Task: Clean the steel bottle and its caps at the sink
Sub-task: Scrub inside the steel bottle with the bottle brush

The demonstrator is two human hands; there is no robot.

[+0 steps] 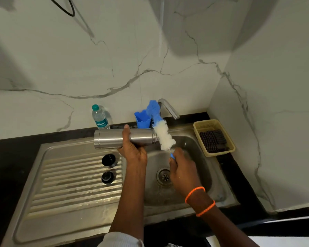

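My left hand [132, 147] grips the steel bottle [109, 139] around its middle and holds it level above the sink's left rim, its open neck pointing right. My right hand [181, 164] is closed on the blue handle of a bottle brush [163, 132]. The brush stands tilted, its white and blue bristles just outside the bottle's mouth, over the sink basin [200, 157]. Two black caps lie on the ribbed drainboard [70, 189]: one cap [109, 160] further back, the other cap [107, 177] nearer me.
A steel tap [169, 107] arches over the basin behind the brush. A blue cup [142, 119] and a clear plastic water bottle [99, 117] stand at the marble wall. A yellow basket [214, 138] with a dark scrubber sits right of the sink. The drain [164, 176] shows.
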